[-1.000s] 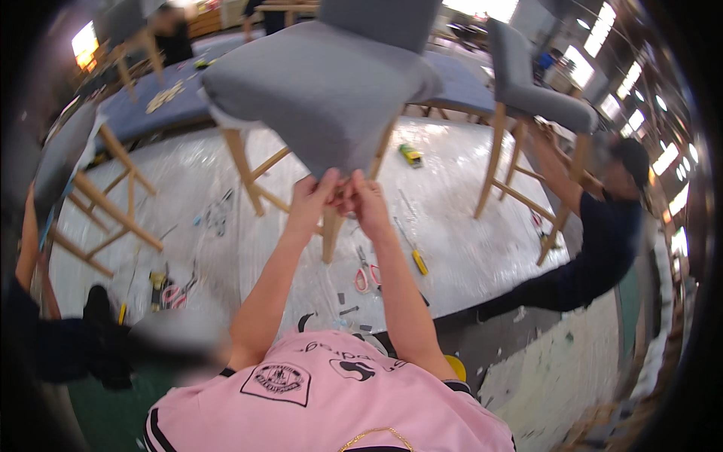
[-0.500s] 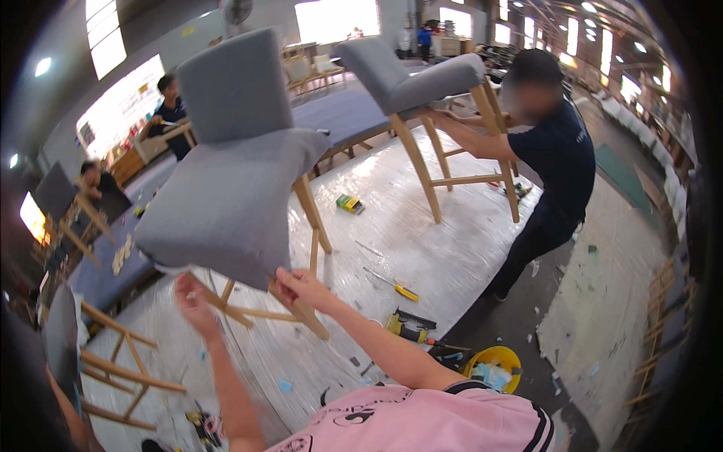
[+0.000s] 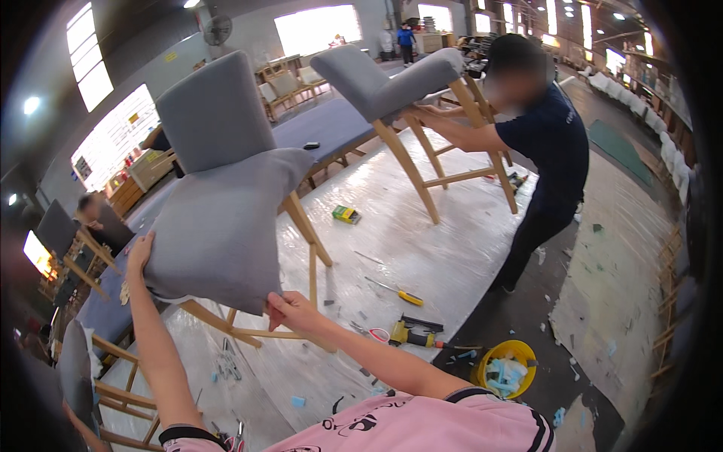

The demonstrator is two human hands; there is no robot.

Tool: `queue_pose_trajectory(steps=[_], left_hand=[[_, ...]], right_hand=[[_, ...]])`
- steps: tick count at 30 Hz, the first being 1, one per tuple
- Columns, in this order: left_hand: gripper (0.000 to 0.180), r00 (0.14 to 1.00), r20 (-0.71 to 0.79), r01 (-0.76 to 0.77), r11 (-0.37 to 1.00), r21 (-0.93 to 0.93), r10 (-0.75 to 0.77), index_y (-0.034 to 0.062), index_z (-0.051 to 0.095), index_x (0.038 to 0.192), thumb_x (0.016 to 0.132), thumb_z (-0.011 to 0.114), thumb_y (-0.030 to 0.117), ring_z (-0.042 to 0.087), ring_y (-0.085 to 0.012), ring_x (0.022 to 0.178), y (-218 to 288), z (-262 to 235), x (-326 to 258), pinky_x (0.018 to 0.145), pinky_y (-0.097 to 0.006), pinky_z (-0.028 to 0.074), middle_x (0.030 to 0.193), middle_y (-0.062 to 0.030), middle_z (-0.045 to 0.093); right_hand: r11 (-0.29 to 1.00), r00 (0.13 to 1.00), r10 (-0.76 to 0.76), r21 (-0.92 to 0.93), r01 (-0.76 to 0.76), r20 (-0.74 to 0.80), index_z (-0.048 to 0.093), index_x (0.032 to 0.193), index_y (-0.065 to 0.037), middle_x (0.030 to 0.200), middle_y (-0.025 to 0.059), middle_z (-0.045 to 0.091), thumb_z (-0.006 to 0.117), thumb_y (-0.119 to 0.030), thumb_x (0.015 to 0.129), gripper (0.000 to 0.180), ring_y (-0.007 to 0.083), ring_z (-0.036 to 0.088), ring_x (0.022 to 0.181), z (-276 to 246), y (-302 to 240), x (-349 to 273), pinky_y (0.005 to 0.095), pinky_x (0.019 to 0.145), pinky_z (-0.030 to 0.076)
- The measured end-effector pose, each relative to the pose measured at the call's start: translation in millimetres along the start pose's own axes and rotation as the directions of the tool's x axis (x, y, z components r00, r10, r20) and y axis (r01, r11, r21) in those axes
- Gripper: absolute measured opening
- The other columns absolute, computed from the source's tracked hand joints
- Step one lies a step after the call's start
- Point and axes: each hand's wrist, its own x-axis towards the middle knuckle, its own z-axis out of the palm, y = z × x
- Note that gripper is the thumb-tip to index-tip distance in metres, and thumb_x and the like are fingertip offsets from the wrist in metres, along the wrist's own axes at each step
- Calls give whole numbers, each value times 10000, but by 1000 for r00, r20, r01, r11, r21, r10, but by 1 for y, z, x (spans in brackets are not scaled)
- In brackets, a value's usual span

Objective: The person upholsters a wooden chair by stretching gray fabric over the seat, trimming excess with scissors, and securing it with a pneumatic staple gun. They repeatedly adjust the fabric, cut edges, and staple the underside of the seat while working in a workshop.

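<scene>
A grey upholstered chair [image 3: 215,113] with wooden legs stands before me, turned slightly. Its loose grey seat cover [image 3: 218,226] drapes over the seat, its corners hanging free. My right hand [image 3: 294,310] pinches the cover's near right corner between thumb and fingers. At the seat's left side, my left hand [image 3: 141,252] is closed on the cover's edge, its fingertips partly hidden. White material shows under the cover's front edge.
A co-worker [image 3: 538,135] handles another grey chair [image 3: 392,83] on the plastic-covered table [image 3: 422,256]. Nearby lie a staple gun [image 3: 414,333], a yellow-handled screwdriver [image 3: 399,292], scissors [image 3: 370,331] and a small box [image 3: 346,215]. A yellow bucket [image 3: 527,354] holds scraps at right.
My left hand has moved from below the seat's front edge up to its left side. My right hand keeps its pinch on the corner, slightly lower in view. The view has shifted.
</scene>
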Motion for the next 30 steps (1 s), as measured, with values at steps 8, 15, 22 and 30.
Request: queue_pose_trajectory(steps=[8, 15, 22, 30], left_hand=[[696, 981, -194, -17, 999, -35, 10, 9, 482, 1506, 1058, 413, 536, 478, -415, 1413, 62, -26, -149, 1182, -437, 339, 1484, -266, 541], [573, 891, -454, -7, 999, -53, -18, 29, 534, 1458, 1088, 404, 447, 496, -415, 1383, 83, -31, -260, 1153, -437, 369, 1461, -245, 559], [555, 865, -468, 127, 981, -144, -181, 31, 551, 1430, 1091, 391, 441, 553, -440, 1307, 48, -29, -288, 1100, -463, 416, 1393, -280, 592], [437, 518, -847, -160, 959, -234, -120, 0, 572, 1407, 1095, 452, 282, 493, -349, 1373, 22, 33, -329, 1157, -451, 354, 1461, -180, 567]], right_hand=[[995, 997, -42, -94, 36, -60, 604, 795, -46, 737, 108, 685, 467, -491, 1095, 554, 246, 729, 704, -44, -31, -36, 366, 683, 590], [961, 989, -107, -265, 76, -103, 598, 804, -34, 721, 108, 681, 416, -455, 1119, 557, 241, 713, 638, -70, -41, -23, 386, 639, 613], [781, 987, -156, -618, 92, -50, 645, 775, -5, 678, 69, 654, 445, -423, 1123, 580, 145, 647, 642, -52, -41, 6, 308, 635, 508], [785, 879, 146, -488, -382, -453, 690, 1014, -22, 796, 43, 693, 644, -382, 993, 363, 124, 672, 750, -166, 107, -2, 296, 630, 546]])
